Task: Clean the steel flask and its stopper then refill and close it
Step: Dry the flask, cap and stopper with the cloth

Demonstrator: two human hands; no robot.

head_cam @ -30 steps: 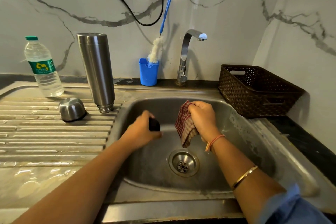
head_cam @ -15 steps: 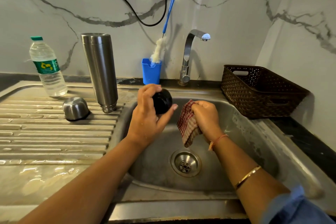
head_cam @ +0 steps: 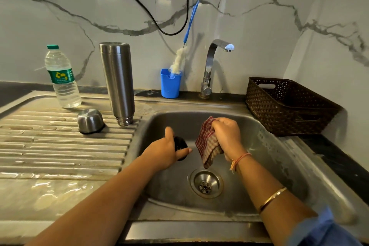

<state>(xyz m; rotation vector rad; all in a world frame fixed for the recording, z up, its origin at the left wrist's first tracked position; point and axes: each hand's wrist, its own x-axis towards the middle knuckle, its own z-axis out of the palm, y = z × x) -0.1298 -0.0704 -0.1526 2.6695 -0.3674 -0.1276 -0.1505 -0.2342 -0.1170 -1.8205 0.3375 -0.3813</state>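
Over the sink point(head_cam: 269, 146), the left hand point(head_cam: 165, 152) has its fingers and thumb curled round the black stopper point(head_cam: 180, 146), which it holds low inside the basin on the sink's left half. The right hand point(head_cam: 227, 136) is closed in a fist on a bunched red-checked cloth point(head_cam: 207, 146), just beside the stopper but apart from it. The loose end of the cloth hangs above the sink's drain point(head_cam: 205, 184).

The steel flask point(head_cam: 117, 82) stands upright on its narrower ribbed end on the ridged draining board, just left of the sink's rim. Its steel cup point(head_cam: 90, 121) sits mouth down a little further left of the sink. A water bottle point(head_cam: 61, 78) with a green cap stands further left again and nearer the wall.

Behind the sink, a blue holder point(head_cam: 170, 84) holds a bottle brush point(head_cam: 177, 62) that leans against the marble wall, and the tap point(head_cam: 211, 62) rises beside it with no water running. A brown woven basket point(head_cam: 287, 104) sits on the counter to the right of the sink.
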